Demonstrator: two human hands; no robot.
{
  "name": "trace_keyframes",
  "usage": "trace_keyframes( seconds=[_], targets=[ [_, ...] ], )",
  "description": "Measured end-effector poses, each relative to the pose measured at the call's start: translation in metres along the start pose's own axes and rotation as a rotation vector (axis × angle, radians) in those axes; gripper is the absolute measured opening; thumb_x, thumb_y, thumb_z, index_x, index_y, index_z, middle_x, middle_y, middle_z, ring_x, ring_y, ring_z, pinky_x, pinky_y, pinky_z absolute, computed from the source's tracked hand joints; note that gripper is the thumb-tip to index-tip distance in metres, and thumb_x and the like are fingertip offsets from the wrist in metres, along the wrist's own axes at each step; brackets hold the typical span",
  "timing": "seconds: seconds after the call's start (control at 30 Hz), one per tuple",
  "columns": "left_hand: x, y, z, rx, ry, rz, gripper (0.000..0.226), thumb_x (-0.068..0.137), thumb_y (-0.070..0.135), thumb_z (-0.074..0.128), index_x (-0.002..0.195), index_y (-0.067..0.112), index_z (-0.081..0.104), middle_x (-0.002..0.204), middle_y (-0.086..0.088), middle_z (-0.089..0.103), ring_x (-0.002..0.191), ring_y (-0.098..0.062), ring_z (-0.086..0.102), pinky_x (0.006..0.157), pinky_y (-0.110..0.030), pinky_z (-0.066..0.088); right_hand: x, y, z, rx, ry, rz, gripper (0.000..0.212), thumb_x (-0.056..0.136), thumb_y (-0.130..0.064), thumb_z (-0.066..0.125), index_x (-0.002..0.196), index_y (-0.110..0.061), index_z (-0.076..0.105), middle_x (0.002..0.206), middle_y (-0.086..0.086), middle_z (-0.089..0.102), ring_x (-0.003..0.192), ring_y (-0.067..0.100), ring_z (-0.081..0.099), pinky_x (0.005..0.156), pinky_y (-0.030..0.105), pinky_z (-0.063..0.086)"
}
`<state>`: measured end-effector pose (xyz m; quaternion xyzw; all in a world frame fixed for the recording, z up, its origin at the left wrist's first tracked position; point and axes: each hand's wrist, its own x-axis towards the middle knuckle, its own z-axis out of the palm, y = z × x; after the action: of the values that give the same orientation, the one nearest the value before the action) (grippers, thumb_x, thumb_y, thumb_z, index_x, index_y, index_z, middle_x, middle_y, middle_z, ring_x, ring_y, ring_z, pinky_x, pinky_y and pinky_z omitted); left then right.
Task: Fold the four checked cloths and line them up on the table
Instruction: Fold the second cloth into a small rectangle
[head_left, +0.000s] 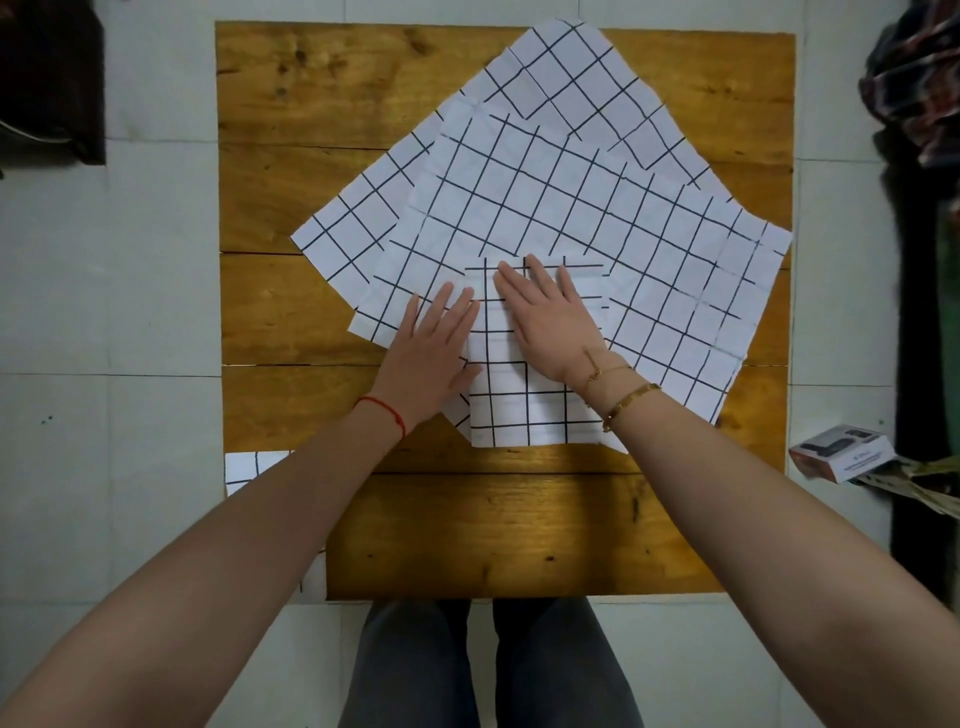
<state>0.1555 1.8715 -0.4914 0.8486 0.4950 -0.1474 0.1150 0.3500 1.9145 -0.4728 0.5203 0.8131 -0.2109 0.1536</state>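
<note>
Pressing flat-fingered: left hand (434, 345) at nine o'clock and right hand (550, 325) atop the folded checked cloth (519, 410), wooden table (493, 535).

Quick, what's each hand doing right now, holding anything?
Left hand: open, fingers straight, pressing flat on the folded cloth at its left edge.
Right hand: open, palm down, flat on the same folded cloth. Neither grips anything.
</note>
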Motion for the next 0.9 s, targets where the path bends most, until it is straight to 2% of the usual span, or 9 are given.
trace_keyframes(
  seconds=[0.13, 0.27, 0.37, 0.5, 0.7, 0.8, 0.9],
  targets=[
    [-0.030, 0.006, 0.003, 0.018, -0.033, 0.111, 0.074, 0.096, 0.053, 0.018, 0.154, 0.008, 0.008, 0.163, -0.010, 0.005, 0.150, -0.028, 0.000, 0.119, -0.052, 0.010, -0.001, -0.004, -0.003, 0.033, -0.042, 0.020, 0.061, 0.101, -0.016, 0.030, 0.155, -0.015, 0.002, 0.163, -0.003, -0.002, 0.150, 0.025, -0.007, 0.121, 0.049, -0.002],
    [-0.061, 0.015, 0.012, -0.011, -0.054, 0.189, 0.072, 0.099, 0.053, 0.024, 0.154, 0.008, 0.014, 0.162, -0.010, 0.008, 0.150, -0.027, -0.001, 0.119, -0.052, 0.011, -0.001, -0.008, -0.005, 0.044, -0.059, 0.038, 0.067, 0.098, -0.010, 0.033, 0.155, -0.015, 0.000, 0.163, -0.003, -0.004, 0.150, 0.025, -0.009, 0.121, 0.049, -0.002],
    [-0.083, 0.021, 0.022, -0.031, -0.101, 0.235, 0.074, 0.098, 0.055, 0.021, 0.155, 0.010, 0.008, 0.163, -0.009, 0.002, 0.150, -0.026, -0.008, 0.119, -0.052, 0.010, -0.002, -0.008, -0.004, 0.038, -0.066, 0.039, 0.070, 0.095, -0.007, 0.035, 0.155, -0.015, -0.001, 0.163, -0.003, -0.005, 0.150, 0.026, -0.008, 0.121, 0.049, -0.002],
    [-0.103, 0.028, 0.028, -0.025, -0.106, 0.277, 0.073, 0.098, 0.056, 0.018, 0.154, 0.010, 0.012, 0.162, -0.009, 0.007, 0.150, -0.027, -0.004, 0.120, -0.051, 0.011, -0.001, -0.006, -0.004, 0.026, -0.068, 0.041, 0.072, 0.094, -0.005, 0.036, 0.155, -0.015, -0.001, 0.163, -0.003, -0.004, 0.150, 0.027, -0.008, 0.121, 0.050, -0.001],
    [-0.116, 0.028, 0.029, -0.014, -0.106, 0.334, 0.071, 0.100, 0.055, 0.024, 0.154, 0.009, 0.015, 0.162, -0.008, 0.009, 0.150, -0.027, -0.002, 0.121, -0.050, 0.007, 0.000, -0.008, -0.003, 0.016, -0.064, 0.037, 0.073, 0.093, -0.004, 0.037, 0.155, -0.015, 0.000, 0.163, -0.002, -0.004, 0.150, 0.027, -0.007, 0.121, 0.049, -0.001],
    [-0.114, 0.028, 0.025, -0.033, -0.102, 0.339, 0.065, 0.101, 0.051, 0.025, 0.151, 0.009, 0.028, 0.158, -0.009, 0.026, 0.149, -0.027, 0.011, 0.120, -0.050, 0.014, 0.000, -0.005, -0.004, 0.077, -0.033, 0.015, 0.068, 0.095, -0.006, 0.035, 0.155, -0.015, 0.006, 0.163, -0.001, 0.000, 0.150, 0.025, -0.002, 0.121, 0.047, -0.001],
    [-0.103, 0.031, 0.017, -0.145, -0.013, 0.271, 0.055, 0.101, 0.044, 0.028, 0.142, 0.011, 0.043, 0.145, -0.009, 0.044, 0.140, -0.026, 0.033, 0.117, -0.045, 0.026, -0.004, 0.006, -0.003, 0.267, 0.194, -0.002, 0.055, 0.096, -0.011, 0.038, 0.151, -0.011, 0.028, 0.160, 0.008, 0.021, 0.146, 0.030, 0.021, 0.119, 0.044, 0.014]
  ],
)
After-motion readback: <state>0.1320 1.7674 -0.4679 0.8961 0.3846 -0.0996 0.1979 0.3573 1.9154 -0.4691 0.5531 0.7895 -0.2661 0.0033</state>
